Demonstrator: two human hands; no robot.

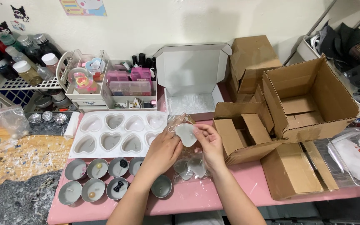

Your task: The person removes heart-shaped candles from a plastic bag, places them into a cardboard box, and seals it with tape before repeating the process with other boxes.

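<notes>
Your left hand (163,151) is curled, fingers closed on the left edge of a white heart-shaped piece (186,134). Your right hand (210,142) pinches the same piece from the right, thumb and fingertips bent around it and around a crinkled clear bag (177,120) that wraps its upper part. The heart-shaped piece is pale, smooth and flat, held upright above the pink worktop (196,196), just in front of the mould. Below your hands lie more pale hearts in clear wrap (190,167).

On the far left stands a white rack with bottles (17,58), then small drawers holding trinkets (89,79). A white mould with eight heart hollows (115,134) lies flat on the worktop; in front of it sit small round tins (96,179), some holding tiny bows or beads. Behind your hands an open white box (192,79) holds clear wrap. To the right are several open brown cardboard boxes (309,100), and a clear plastic tray (355,154) at the far edge. The wall behind is white with stickers.
</notes>
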